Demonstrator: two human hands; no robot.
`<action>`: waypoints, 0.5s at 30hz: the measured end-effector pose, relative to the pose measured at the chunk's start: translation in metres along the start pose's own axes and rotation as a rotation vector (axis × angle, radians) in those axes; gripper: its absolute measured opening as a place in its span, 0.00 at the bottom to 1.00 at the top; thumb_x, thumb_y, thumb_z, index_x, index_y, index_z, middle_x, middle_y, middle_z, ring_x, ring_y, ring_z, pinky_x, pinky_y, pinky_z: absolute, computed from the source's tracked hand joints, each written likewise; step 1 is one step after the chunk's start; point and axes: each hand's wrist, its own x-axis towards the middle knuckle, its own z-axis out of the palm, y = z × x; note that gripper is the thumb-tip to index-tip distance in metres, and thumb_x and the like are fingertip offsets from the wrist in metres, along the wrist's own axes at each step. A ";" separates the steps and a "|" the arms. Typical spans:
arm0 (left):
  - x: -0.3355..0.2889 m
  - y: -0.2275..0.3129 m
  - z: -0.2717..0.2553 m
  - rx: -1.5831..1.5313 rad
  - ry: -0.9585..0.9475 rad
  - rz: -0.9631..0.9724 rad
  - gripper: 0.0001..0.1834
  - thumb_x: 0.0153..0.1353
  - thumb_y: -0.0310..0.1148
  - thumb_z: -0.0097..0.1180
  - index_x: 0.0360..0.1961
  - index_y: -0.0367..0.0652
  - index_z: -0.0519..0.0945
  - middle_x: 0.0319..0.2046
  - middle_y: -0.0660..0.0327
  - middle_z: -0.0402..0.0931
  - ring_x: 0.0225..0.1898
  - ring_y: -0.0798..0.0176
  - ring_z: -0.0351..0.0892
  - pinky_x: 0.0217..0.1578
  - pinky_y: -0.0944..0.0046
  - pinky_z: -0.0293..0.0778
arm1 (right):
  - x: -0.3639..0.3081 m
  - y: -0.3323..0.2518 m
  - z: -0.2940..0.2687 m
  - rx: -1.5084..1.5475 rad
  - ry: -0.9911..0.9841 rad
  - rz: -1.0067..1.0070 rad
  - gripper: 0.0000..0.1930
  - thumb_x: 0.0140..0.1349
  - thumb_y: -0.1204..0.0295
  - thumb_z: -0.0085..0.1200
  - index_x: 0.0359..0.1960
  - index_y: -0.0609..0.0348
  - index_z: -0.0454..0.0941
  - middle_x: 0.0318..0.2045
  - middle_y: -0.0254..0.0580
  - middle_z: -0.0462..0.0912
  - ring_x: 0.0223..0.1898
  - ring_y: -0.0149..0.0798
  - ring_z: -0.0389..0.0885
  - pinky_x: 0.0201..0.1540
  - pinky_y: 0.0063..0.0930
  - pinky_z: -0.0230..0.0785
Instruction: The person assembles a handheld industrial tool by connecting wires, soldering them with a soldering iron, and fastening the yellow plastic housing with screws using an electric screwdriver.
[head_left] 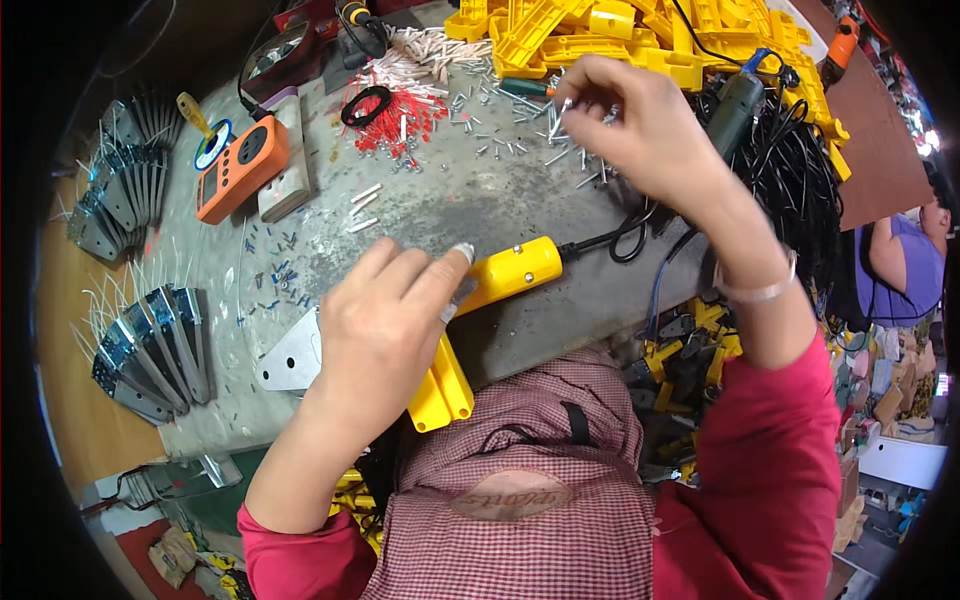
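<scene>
I've 1 yellow handle at the bench's near edge, L hand closed on it. R hand pinched narrow by loose screws, can't tell if it's got any. Around: 3 white tubes, 1 orange meter, 1 blk coil. Blk cables crowd R side; yellow casings piled at back, too many to count.

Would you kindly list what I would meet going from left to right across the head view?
Lower-left fan of metal pieces → orange box-shaped device → left hand → corded yellow grip → right hand → orange-handled tool → another person's purple top.
</scene>
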 end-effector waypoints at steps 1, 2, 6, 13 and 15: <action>-0.002 -0.003 0.002 0.012 -0.008 -0.013 0.19 0.41 0.20 0.62 0.40 0.39 0.81 0.29 0.59 0.79 0.28 0.57 0.74 0.28 0.61 0.71 | -0.008 -0.026 0.005 0.188 -0.001 0.089 0.09 0.54 0.71 0.56 0.35 0.62 0.78 0.26 0.44 0.81 0.28 0.37 0.81 0.36 0.30 0.74; -0.004 -0.003 0.005 -0.030 0.034 -0.043 0.20 0.41 0.22 0.64 0.40 0.39 0.81 0.28 0.59 0.78 0.27 0.57 0.73 0.28 0.61 0.72 | -0.018 -0.048 0.009 0.281 -0.059 0.163 0.08 0.55 0.72 0.56 0.34 0.64 0.79 0.26 0.43 0.82 0.28 0.31 0.80 0.35 0.26 0.73; -0.003 -0.003 0.000 -0.173 0.078 -0.088 0.22 0.44 0.26 0.67 0.44 0.39 0.79 0.29 0.56 0.78 0.28 0.55 0.75 0.29 0.60 0.73 | -0.040 -0.080 0.025 0.459 -0.021 0.105 0.07 0.53 0.78 0.58 0.34 0.65 0.77 0.26 0.43 0.79 0.27 0.31 0.80 0.31 0.25 0.73; -0.007 -0.002 -0.018 -0.626 -0.037 -0.395 0.30 0.50 0.20 0.63 0.58 0.39 0.72 0.38 0.53 0.82 0.36 0.62 0.84 0.37 0.65 0.77 | -0.039 -0.094 0.047 0.522 -0.026 -0.029 0.09 0.53 0.79 0.59 0.36 0.65 0.76 0.28 0.48 0.79 0.26 0.37 0.81 0.30 0.28 0.74; -0.011 -0.006 -0.015 -0.568 -0.027 -0.382 0.30 0.51 0.18 0.61 0.58 0.39 0.72 0.41 0.51 0.81 0.38 0.61 0.84 0.38 0.64 0.78 | -0.042 -0.101 0.051 0.616 0.039 0.106 0.09 0.54 0.80 0.59 0.37 0.65 0.76 0.29 0.48 0.80 0.28 0.36 0.82 0.30 0.27 0.76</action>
